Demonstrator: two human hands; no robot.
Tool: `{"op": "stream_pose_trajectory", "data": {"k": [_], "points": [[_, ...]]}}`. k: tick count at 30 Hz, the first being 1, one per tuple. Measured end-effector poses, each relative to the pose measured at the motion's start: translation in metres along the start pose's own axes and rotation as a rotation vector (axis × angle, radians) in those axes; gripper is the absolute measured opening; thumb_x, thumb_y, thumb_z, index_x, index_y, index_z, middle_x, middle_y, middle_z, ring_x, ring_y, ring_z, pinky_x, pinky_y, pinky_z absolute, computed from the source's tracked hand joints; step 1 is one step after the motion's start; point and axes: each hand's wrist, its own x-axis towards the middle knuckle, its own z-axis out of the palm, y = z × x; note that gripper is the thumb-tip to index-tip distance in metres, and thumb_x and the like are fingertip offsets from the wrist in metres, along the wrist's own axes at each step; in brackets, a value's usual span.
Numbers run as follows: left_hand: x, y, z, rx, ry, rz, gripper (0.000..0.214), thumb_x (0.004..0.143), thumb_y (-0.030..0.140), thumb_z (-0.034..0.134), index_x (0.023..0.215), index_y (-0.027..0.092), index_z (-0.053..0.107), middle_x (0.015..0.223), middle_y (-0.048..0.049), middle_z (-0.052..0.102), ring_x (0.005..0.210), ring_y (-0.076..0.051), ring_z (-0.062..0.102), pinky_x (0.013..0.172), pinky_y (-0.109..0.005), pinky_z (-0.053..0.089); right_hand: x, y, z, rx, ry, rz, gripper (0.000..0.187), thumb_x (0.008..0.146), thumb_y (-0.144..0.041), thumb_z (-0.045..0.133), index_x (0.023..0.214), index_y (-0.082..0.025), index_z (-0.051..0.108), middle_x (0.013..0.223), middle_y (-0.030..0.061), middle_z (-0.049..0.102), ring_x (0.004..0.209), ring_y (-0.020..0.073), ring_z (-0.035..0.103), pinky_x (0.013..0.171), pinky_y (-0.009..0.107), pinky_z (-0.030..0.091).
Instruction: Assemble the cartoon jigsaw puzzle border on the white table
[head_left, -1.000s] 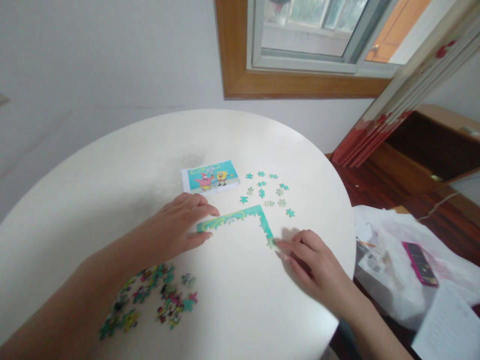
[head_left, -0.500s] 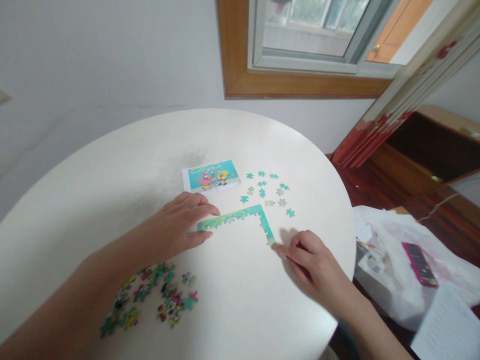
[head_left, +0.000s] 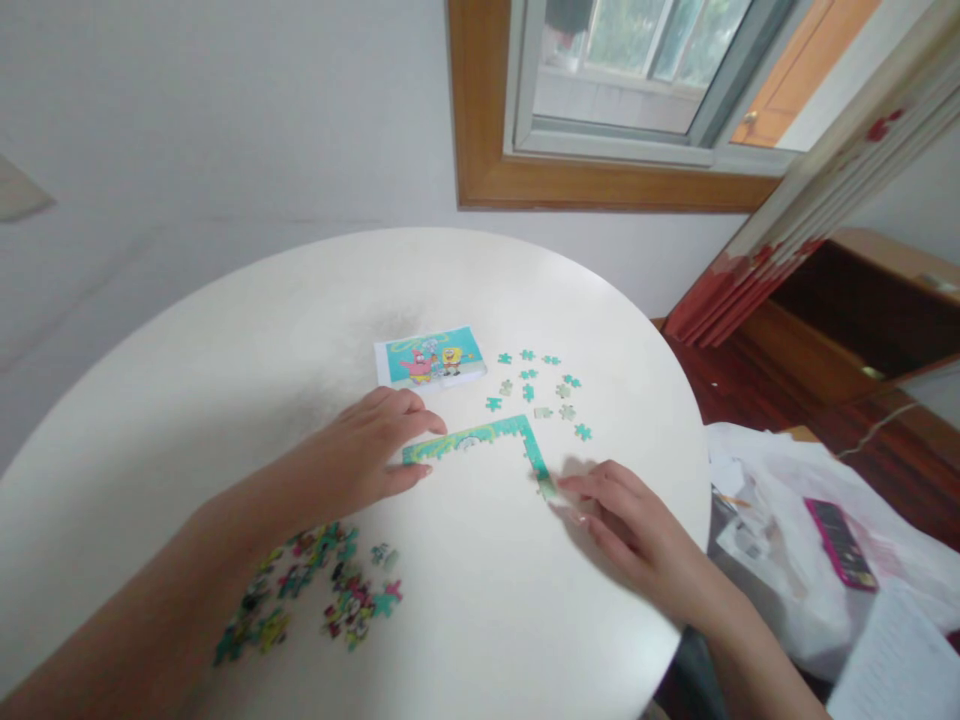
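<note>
A joined strip of jigsaw puzzle pieces (head_left: 495,432) lies flat on the white table, bent at a corner, with a teal and yellow-green top edge and a short right side. My left hand (head_left: 382,435) rests at its left end, thumb and fingers closed around the strip's two long edges. Beside the pale lower end piece (head_left: 547,488) is my right hand (head_left: 619,510), its fingers apart and the fingertips close to that piece; contact is unclear. Loose puzzle pieces (head_left: 528,392) lie scattered beyond the strip.
Behind the strip sits a puzzle box (head_left: 439,357) with a cartoon picture. A heap of mixed pieces (head_left: 349,590) lies near my left forearm, which partly covers it. Off the table's right edge are a white plastic bag (head_left: 780,470) and a pink-cased phone (head_left: 840,543).
My right fingers have opened and drawn slightly away from the end piece they were touching. My left hand stays at the strip. The whole view has shifted a little.
</note>
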Motion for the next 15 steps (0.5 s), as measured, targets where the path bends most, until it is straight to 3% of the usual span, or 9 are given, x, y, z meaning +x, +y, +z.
{"op": "stream_pose_trajectory", "data": {"k": [4, 8, 11, 15], "points": [[0.001, 0.001, -0.001, -0.012, 0.009, 0.009, 0.029, 0.088, 0.029, 0.06, 0.116, 0.024, 0.061, 0.112, -0.0062, 0.056, 0.11, -0.026, 0.051, 0.099, -0.038, 0.038, 0.018, 0.003, -0.03, -0.041, 0.089, 0.0, 0.038, 0.097, -0.016, 0.046, 0.132, -0.028, 0.05, 0.102, 0.0067, 0.06, 0.09, 0.0183, 0.06, 0.079, 0.034, 0.052], [0.001, 0.001, -0.002, -0.021, 0.008, 0.01, 0.029, 0.087, 0.028, 0.06, 0.116, 0.023, 0.062, 0.111, -0.0069, 0.057, 0.108, -0.026, 0.052, 0.098, -0.039, 0.04, 0.063, 0.013, -0.056, -0.171, 0.25, 0.053, 0.036, 0.093, -0.016, 0.048, 0.127, -0.023, 0.055, 0.104, 0.008, 0.061, 0.082, 0.0176, 0.059, 0.071, 0.032, 0.05], [0.001, 0.002, -0.002, -0.026, 0.016, -0.003, 0.029, 0.087, 0.028, 0.061, 0.115, 0.024, 0.063, 0.109, -0.0066, 0.058, 0.108, -0.027, 0.052, 0.097, -0.04, 0.04, 0.103, 0.033, -0.058, -0.246, 0.36, 0.082, 0.037, 0.087, -0.008, 0.042, 0.114, -0.02, 0.064, 0.096, 0.0075, 0.063, 0.082, 0.0182, 0.06, 0.075, 0.034, 0.049], [-0.001, 0.0, -0.001, -0.04, 0.028, -0.006, 0.031, 0.086, 0.027, 0.061, 0.117, 0.025, 0.063, 0.111, -0.0064, 0.058, 0.11, -0.027, 0.052, 0.098, -0.04, 0.04, 0.135, 0.066, -0.042, -0.178, 0.526, 0.038, 0.032, 0.083, -0.009, 0.044, 0.097, -0.018, 0.071, 0.095, 0.0085, 0.064, 0.085, 0.0198, 0.06, 0.077, 0.036, 0.048]]}}
